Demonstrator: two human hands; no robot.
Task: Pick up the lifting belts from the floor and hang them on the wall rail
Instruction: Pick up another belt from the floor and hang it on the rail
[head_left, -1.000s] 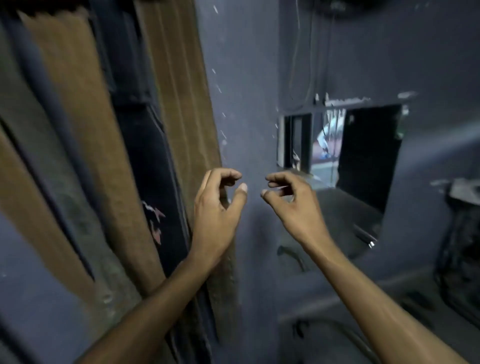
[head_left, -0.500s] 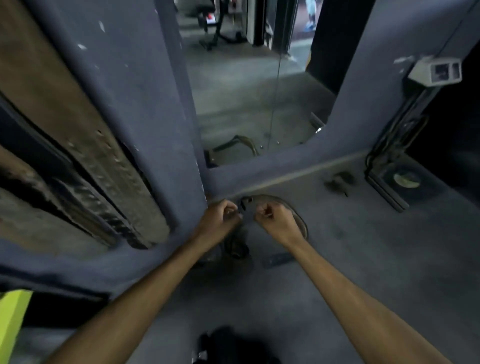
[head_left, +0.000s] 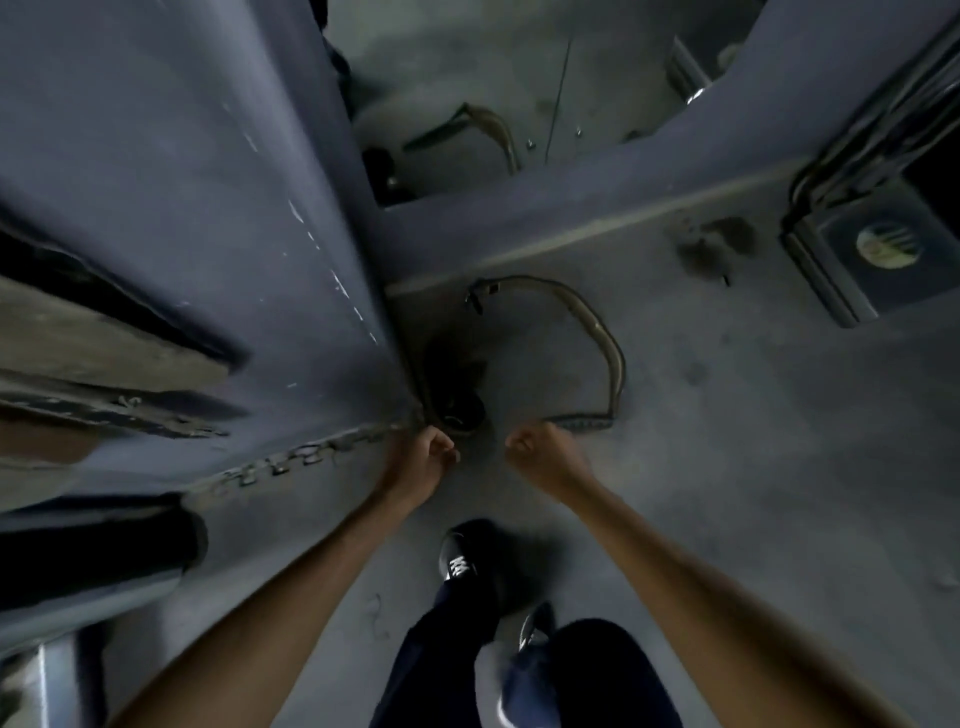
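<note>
One lifting belt (head_left: 592, 332) is in plain sight on the floor (head_left: 727, 467), curling from 12 toward 3 o'clock of the hands, so pickup seems unfinished. At 9 o'clock, the wall (head_left: 208, 182) carries what may be hung belts, too blurred to confirm. Left hand (head_left: 423, 457) and right hand (head_left: 543, 449) are apart, curled; whether either grips the belt, I cannot tell.

Dim grey floor (head_left: 727, 467) meets blue-grey wall (head_left: 182, 156) with mirror (head_left: 467, 62).

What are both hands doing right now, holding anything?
Left hand: curled shut, low by the wall; whether it grips anything cannot be told.
Right hand: closed in a fist beside the end of the belt on the floor; actual grip unclear.
</note>
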